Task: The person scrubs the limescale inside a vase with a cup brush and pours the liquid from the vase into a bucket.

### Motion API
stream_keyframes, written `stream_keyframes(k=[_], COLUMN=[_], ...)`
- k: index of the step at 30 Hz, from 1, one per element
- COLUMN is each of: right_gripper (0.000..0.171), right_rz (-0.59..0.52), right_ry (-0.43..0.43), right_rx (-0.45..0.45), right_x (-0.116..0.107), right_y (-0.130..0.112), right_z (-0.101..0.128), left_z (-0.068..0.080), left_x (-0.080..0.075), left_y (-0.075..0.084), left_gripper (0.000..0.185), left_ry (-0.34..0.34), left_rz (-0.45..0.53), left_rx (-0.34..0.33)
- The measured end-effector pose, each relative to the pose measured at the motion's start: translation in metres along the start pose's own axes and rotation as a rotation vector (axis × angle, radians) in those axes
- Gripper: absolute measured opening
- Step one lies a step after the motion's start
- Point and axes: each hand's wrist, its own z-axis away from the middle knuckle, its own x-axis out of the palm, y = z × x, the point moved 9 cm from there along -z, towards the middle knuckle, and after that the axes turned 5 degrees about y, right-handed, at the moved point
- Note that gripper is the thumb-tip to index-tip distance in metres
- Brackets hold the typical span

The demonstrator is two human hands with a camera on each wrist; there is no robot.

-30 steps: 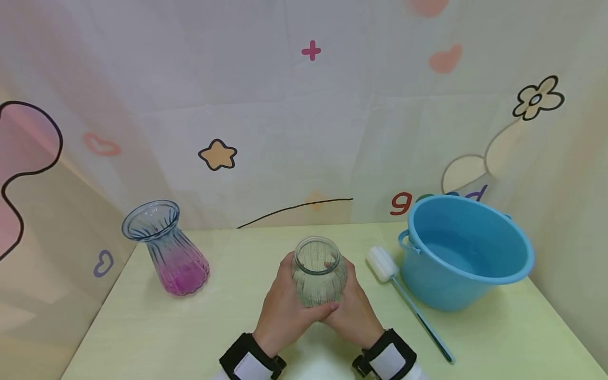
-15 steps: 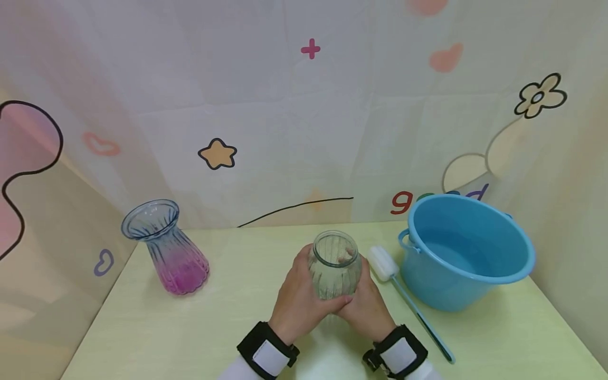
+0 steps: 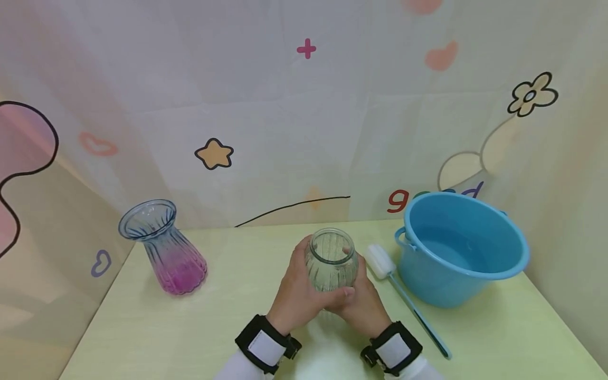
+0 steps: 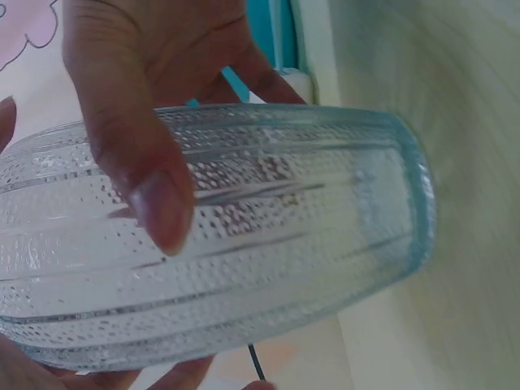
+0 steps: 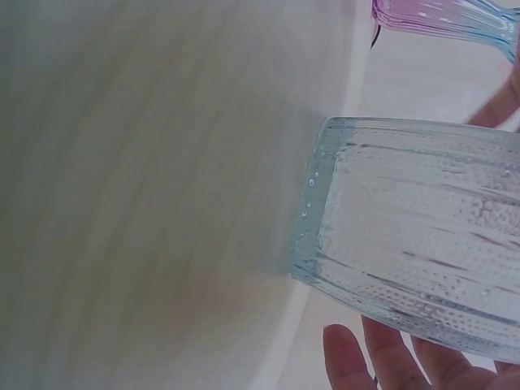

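A: We start with the pale green table [image 3: 190, 338], which carries everything. What do we see at its right end?

B: We see the blue bucket [image 3: 463, 248], the biggest thing on it, standing upright near the back wall. At the far left stands the blue-and-pink vase [image 3: 163, 248], also upright, well apart from the bucket.

A: And between them?

B: We hold the clear ribbed glass jar [image 3: 331, 260] at the middle of the table, mouth upward. Our left hand [image 3: 296, 295] wraps its left side, fingers curled round the glass, and our right hand [image 3: 363, 301] wraps the right side the same way. Whether the jar's base touches the table, we cannot tell.

A: Anything smaller?

B: The sponge brush [image 3: 399, 287] lies flat just beside our right hand, its white head near the bucket's handle.
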Motion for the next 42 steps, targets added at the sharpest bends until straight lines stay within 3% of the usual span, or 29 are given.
stream_keyframes(k=[4, 8, 15, 31, 42], right_gripper=[0.122, 0.125, 0.122, 0.126, 0.126], right_rz=[-0.019, -0.042, -0.047, -0.018, -0.03], right_ry=[-0.012, -0.027, -0.034, -0.038, -0.042], right_rx=[0.014, 0.005, -0.034, 0.02, 0.002], right_x=[0.001, 0.003, 0.003, 0.003, 0.005], right_y=[0.002, 0.0, -0.005, 0.001, 0.002], right_z=[0.0, 0.002, 0.0, -0.001, 0.0], left_z=[-0.01, -0.017, -0.02, -0.02, -0.019], left_x=[-0.001, 0.0, 0.0, 0.001, 0.001], left_y=[0.01, 0.016, 0.018, 0.019, 0.016], left_gripper=[0.116, 0.105, 0.085, 0.086, 0.088], left_ry=[0.024, 0.038, 0.086, 0.119, 0.119], left_rz=[0.051, 0.104, 0.199, 0.192, 0.168], left_rx=[0.041, 0.027, 0.045, 0.074, 0.07])
